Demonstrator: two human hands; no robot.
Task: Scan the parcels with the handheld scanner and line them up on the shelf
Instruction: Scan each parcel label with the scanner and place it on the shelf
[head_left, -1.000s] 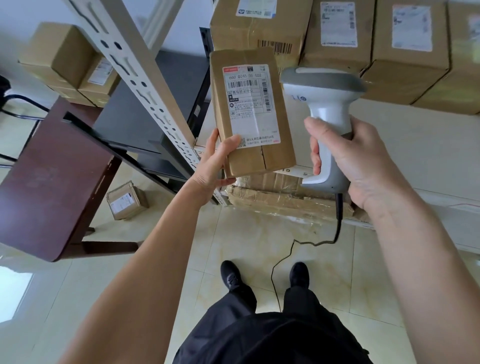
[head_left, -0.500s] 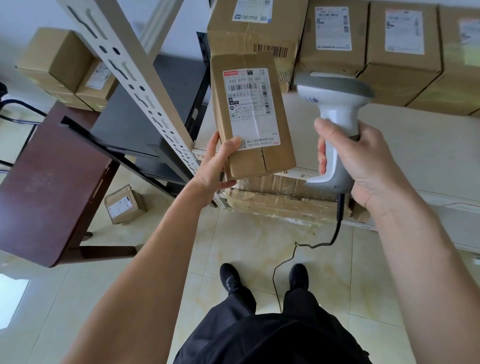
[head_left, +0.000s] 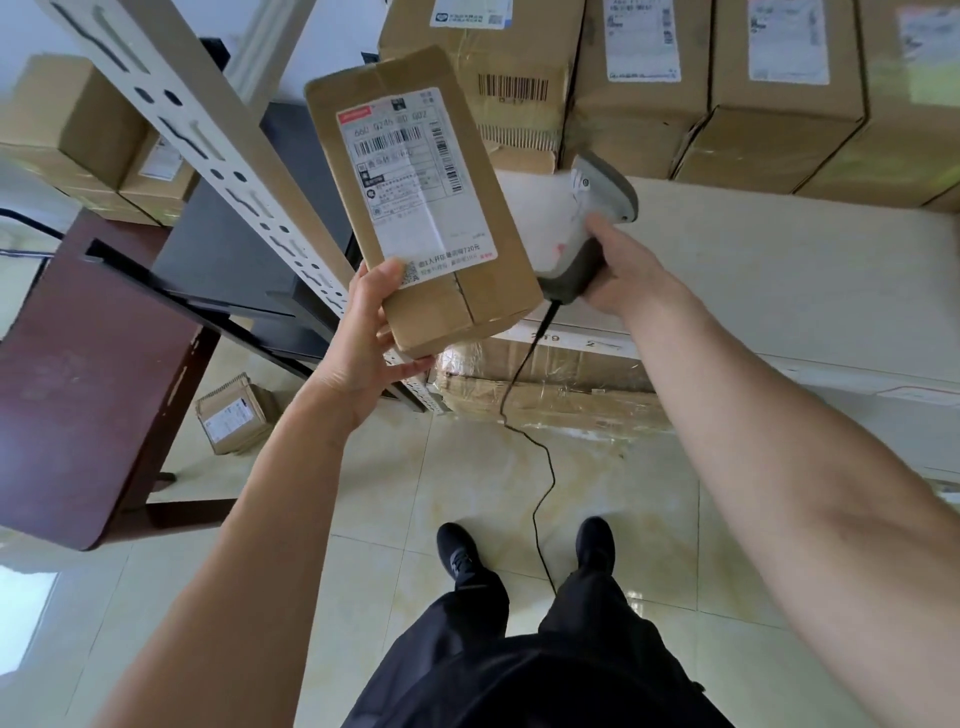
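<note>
The left hand (head_left: 363, 332) holds a brown parcel (head_left: 423, 202); its label (head_left: 415, 182) reads "720". The right hand (head_left: 618, 270) grips the blurry scanner (head_left: 576, 218).

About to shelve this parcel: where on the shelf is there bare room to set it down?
Bare room: the pale shelf surface in front of the row of boxes, right of the right hand with the scanner. Crowded: the shelf's back edge, boxes side by side. The left hand holds the parcel up.
</note>
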